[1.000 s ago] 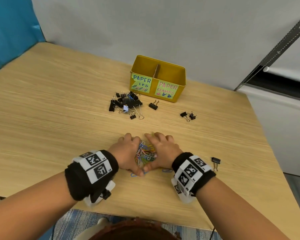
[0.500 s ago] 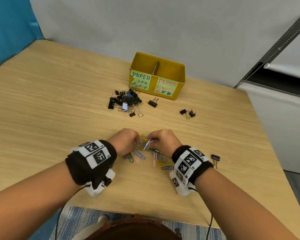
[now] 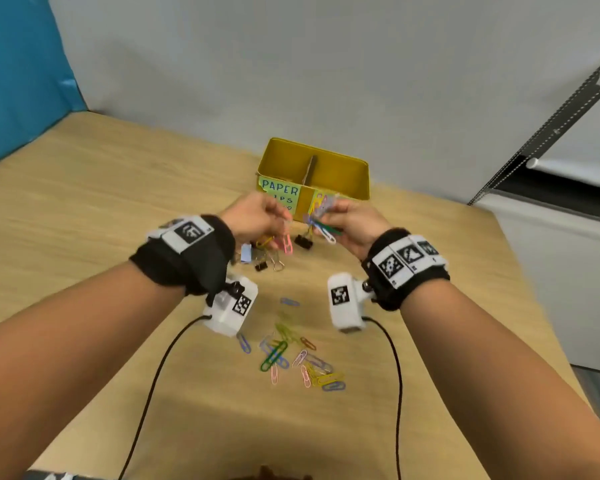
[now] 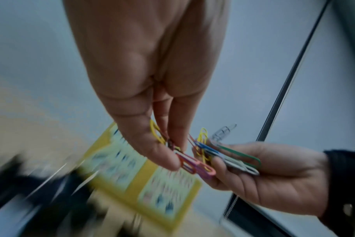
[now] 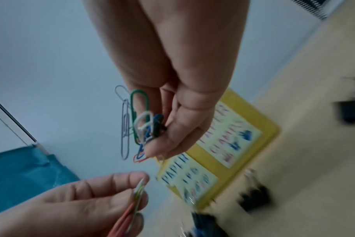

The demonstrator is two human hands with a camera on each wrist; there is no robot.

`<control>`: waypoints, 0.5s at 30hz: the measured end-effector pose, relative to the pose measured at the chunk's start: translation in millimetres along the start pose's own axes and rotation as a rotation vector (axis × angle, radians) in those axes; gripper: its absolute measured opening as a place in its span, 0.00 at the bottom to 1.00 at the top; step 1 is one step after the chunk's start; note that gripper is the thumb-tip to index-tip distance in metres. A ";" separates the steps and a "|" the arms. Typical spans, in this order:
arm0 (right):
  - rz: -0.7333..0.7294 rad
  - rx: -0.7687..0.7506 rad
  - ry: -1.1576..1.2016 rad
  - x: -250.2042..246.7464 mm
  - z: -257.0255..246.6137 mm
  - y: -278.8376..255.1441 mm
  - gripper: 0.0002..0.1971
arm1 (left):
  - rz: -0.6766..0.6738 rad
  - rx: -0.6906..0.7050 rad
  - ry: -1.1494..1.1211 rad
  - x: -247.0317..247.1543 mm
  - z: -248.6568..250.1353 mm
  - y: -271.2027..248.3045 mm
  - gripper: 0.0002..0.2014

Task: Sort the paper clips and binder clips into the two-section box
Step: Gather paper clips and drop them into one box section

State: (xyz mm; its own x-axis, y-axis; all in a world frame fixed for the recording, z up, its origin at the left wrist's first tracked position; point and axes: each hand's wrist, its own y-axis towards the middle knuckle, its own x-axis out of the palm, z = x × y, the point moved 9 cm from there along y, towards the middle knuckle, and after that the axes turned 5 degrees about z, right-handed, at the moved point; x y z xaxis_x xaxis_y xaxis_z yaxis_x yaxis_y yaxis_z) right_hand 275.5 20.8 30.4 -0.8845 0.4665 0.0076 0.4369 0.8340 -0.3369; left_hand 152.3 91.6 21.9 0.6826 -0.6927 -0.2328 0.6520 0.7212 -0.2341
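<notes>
Both hands are raised above the table in front of the yellow two-section box (image 3: 340, 169). My left hand (image 3: 257, 218) pinches a few coloured paper clips (image 4: 192, 162), with a pink one hanging down (image 3: 287, 244). In my right hand (image 3: 347, 220) is a bunch of paper clips (image 5: 141, 126), green, white, blue and yellow among them. The box carries two paper labels on its front (image 4: 120, 162); its inside is hidden. Several loose paper clips (image 3: 291, 358) lie on the table below my wrists. Black binder clips (image 3: 303, 241) lie on the table behind my hands.
The wooden table (image 3: 84, 209) runs left and toward me. A grey wall (image 3: 291, 64) rises just behind the box. A white cabinet (image 3: 551, 271) stands off the table's right edge. Black cables (image 3: 153, 393) trail from the wrist cameras.
Both hands have lifted off the table with paper clips pinched in them and moved forward toward the box. Several clips stayed behind on the table.
</notes>
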 end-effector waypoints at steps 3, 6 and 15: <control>0.093 -0.090 0.023 8.3 -48.9 31.7 0.16 | 0.171 0.099 0.032 -25.7 43.2 36.9 0.08; 0.245 -0.119 -0.044 13.7 -72.6 72.1 0.16 | 0.363 0.136 0.062 -45.8 68.0 68.7 0.10; 0.236 -0.165 -0.476 30.4 -82.7 114.2 0.19 | 0.317 0.156 0.222 -49.6 55.7 99.6 0.14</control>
State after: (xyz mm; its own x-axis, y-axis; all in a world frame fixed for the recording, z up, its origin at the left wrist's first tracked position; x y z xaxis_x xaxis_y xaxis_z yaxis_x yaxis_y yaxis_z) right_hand 312.0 154.7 70.1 -0.7191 0.4935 -0.4893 0.6182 0.7759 -0.1260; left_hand 201.8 198.2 62.7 0.7810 -0.4083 -0.4725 0.4744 0.8800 0.0237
